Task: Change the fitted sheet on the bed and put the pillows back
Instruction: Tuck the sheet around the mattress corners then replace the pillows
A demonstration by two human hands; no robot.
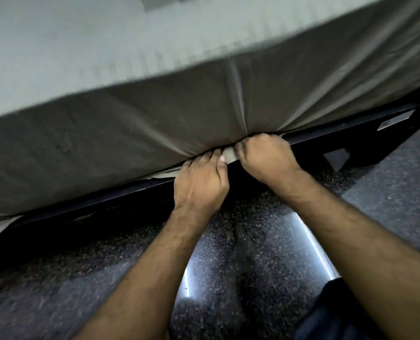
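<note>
Both pinching the fitted sheet (154,123) hem at the bottom edge of the mattress (56,45), left hand (200,182) and right hand (265,158) side by side, equally near, hem running sideways, bed frame (326,133) just below.

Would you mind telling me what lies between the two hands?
In the head view, a pale strip of sheet edge shows between the left hand and right hand.

Two bare forearms enter from the bottom of the frame — no sleeves, no watch or rings visible. Left hand (200,185) and right hand (265,159) uncovered; short nails on the fingers (221,161). Lower right corner — dark navy garment (331,317), blurred.
</note>
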